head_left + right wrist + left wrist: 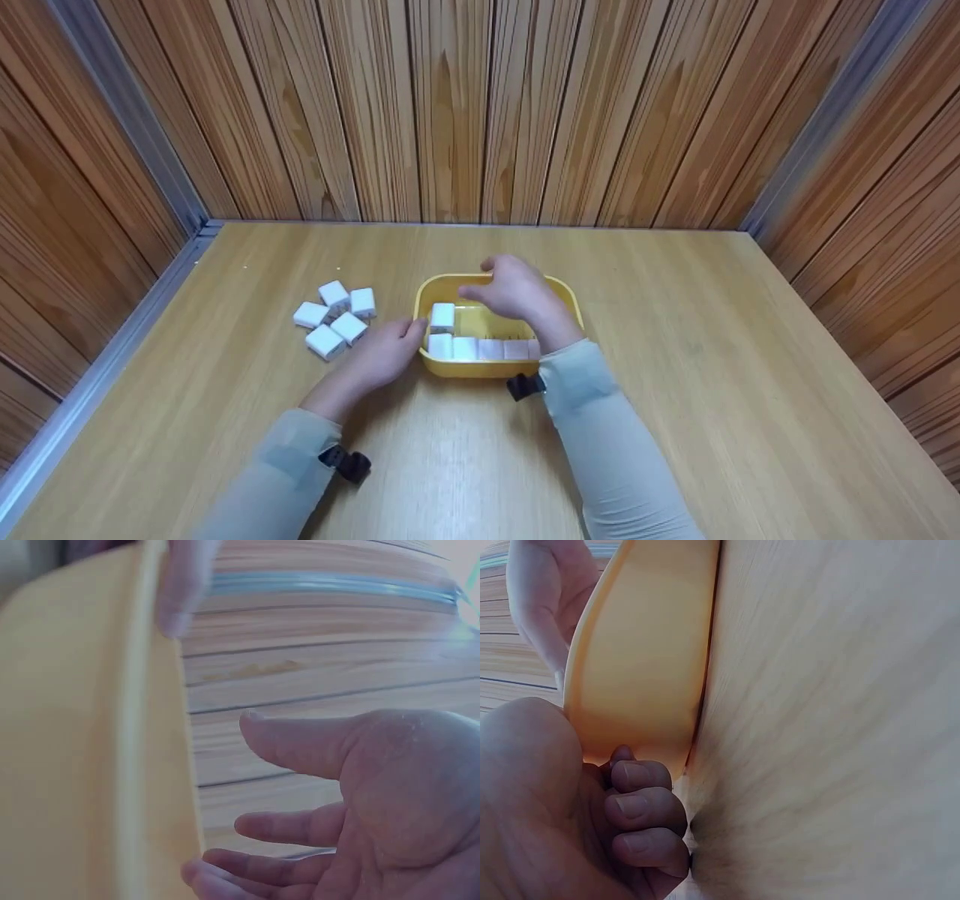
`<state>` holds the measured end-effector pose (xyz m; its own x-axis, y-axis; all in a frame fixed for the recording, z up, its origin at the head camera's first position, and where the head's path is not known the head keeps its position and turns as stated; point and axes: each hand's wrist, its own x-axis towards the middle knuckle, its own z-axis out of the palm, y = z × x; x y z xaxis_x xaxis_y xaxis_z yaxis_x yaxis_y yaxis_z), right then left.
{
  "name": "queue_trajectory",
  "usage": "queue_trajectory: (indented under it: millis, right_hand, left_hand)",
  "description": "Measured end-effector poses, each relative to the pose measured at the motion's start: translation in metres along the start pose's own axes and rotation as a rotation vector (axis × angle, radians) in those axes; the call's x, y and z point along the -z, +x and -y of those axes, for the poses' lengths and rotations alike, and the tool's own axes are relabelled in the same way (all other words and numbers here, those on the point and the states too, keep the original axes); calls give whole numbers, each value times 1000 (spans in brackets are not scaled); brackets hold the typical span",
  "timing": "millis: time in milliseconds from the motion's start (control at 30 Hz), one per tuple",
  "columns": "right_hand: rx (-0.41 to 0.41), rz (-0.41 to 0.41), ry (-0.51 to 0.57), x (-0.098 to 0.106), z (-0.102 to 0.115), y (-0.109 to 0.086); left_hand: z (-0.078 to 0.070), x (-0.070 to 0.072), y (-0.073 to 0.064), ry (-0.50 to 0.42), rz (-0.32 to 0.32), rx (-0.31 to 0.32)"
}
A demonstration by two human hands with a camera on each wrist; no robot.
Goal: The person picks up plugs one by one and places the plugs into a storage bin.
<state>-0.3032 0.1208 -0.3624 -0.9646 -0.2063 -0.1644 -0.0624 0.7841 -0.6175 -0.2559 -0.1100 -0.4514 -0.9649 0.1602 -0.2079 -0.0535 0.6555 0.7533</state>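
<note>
A yellow plastic box (472,370) with rounded corners sits on the table in the head view. My left hand (381,351) holds its left end, thumb at the rim; in the left wrist view, curled fingers (649,806) lie against the outer wall. Above the box's far right part, my right hand (516,289) is spread with nothing in it; the right wrist view shows its thumb and fingers apart. Inside, a row of white blocks (465,349) lines the near wall, its right end hidden by my right wrist. Another white block (442,316) lies behind the row's left end.
Several loose white blocks (349,328) lie clustered on the table left of the box, near my left hand. Wood-plank walls (450,112) enclose the table (712,390) at the back and both sides.
</note>
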Motion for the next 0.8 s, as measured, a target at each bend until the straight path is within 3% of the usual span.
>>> queue_trajectory:
  millis: [300, 533, 800]
  right_hand:
    - [-15, -49, 33, 23, -15, -4]
    - [-20, -91, 14, 43, -44, -8]
    - [-23, -106, -21, 59, -75, -10]
  left_hand:
    - [0, -1, 0, -10, 14, 24]
    - [0, 0, -1, 0, 11, 7]
    - [1, -1, 0, 4, 10, 36]
